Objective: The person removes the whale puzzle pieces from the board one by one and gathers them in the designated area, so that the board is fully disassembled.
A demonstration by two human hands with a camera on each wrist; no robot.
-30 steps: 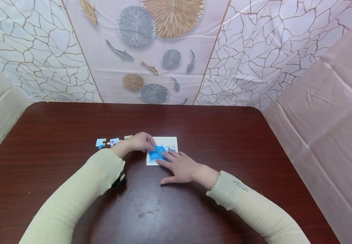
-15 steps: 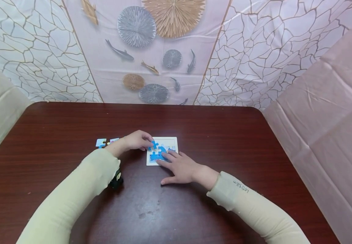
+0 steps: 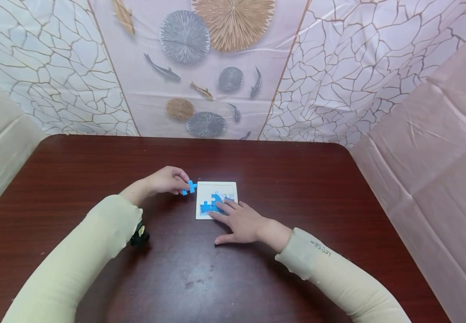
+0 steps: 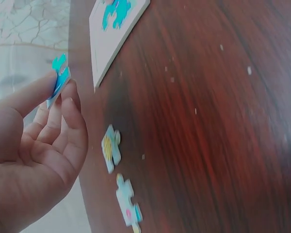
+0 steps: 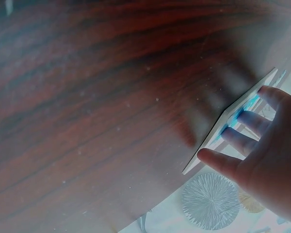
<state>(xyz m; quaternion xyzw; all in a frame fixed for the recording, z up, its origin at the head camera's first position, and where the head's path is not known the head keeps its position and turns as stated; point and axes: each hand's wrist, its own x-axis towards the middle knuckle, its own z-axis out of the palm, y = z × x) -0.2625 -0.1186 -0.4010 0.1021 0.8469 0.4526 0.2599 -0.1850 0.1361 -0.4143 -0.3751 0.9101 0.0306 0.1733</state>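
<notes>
A blue jigsaw piece is pinched between the thumb and fingers of my left hand, just left of the puzzle frame. The left wrist view shows that jigsaw piece held up above the table. The white square puzzle frame carries blue pieces along its lower part, while its upper left shows bare white board. My right hand rests with spread fingers on the frame's lower right, covering some pieces. In the right wrist view its fingertips touch the frame and pieces.
Two loose jigsaw pieces lie on the table below my left hand, one with a yellow print and one with a pink spot. The dark wooden table ends at a patterned cloth backdrop.
My left hand has lifted a blue piece out of the puzzle frame and moved left with it, baring white board. The right hand has stayed on the frame.
</notes>
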